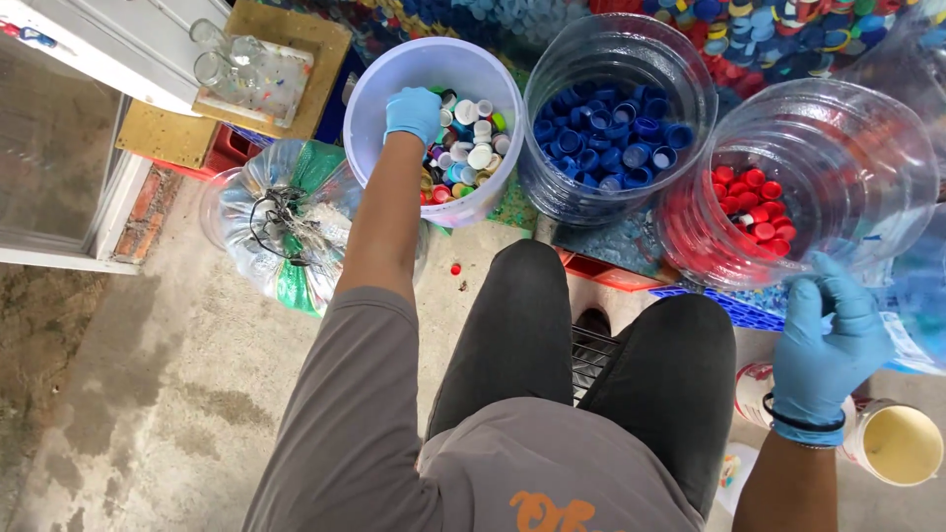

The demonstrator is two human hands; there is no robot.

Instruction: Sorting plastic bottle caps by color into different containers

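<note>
**Head view: cap sorting, part complete**

The mixed caps lie in the white bucket, far and left of centre on the floor. This bucket holds a shallow layer of white, blue, red, green and yellow caps, so unsorted stock remains.

Sorted stock, judged from the fill:
- Blue caps cover the bottom of the clear middle container.
- Red caps form a smaller layer in the clear right container.

Both layers sit low against the walls. The sort appears well short of done.

Hand pose:
- The left hand, in a blue glove, reaches forward on a straight arm into the white bucket. The fingers curl down among the mixed caps. Whether a cap is gripped cannot be told.
- The right hand, also gloved, is held near, just beside the right container's near wall. The fingers are loosely spread and hold nothing visible.

Further out, a tied clear bag lies left of the bucket.
</note>
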